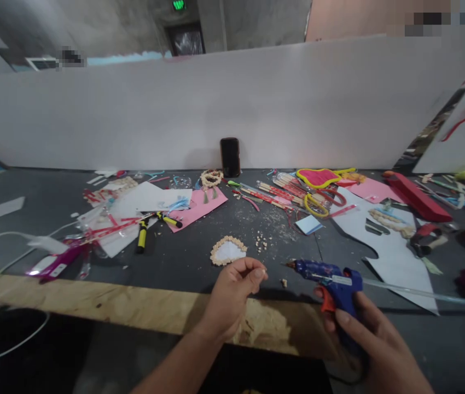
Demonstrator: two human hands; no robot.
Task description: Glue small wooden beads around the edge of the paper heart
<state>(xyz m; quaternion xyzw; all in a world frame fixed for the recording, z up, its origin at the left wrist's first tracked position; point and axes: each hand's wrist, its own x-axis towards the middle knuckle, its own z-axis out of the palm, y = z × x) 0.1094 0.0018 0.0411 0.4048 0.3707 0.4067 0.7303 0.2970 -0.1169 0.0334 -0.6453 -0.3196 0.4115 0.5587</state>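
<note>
My right hand is wrapped round the grip of a blue hot glue gun with an orange trigger. Its nozzle points left, toward my other hand, and a clear glue stick runs out of its back. My left hand is closed in a pinch; a tiny pale piece seems to show at the fingertips, too small to name. Just behind that hand lies a white, roughly heart-shaped piece edged with small wooden bits. Loose wooden bits are scattered beside it, with a few more near the nozzle.
A phone leans on the white partition. Yellow-handled pliers, pink paper and a purple glue gun lie left. Wrapped chopsticks, scissors and cut white card lie right. The wooden table edge is in front.
</note>
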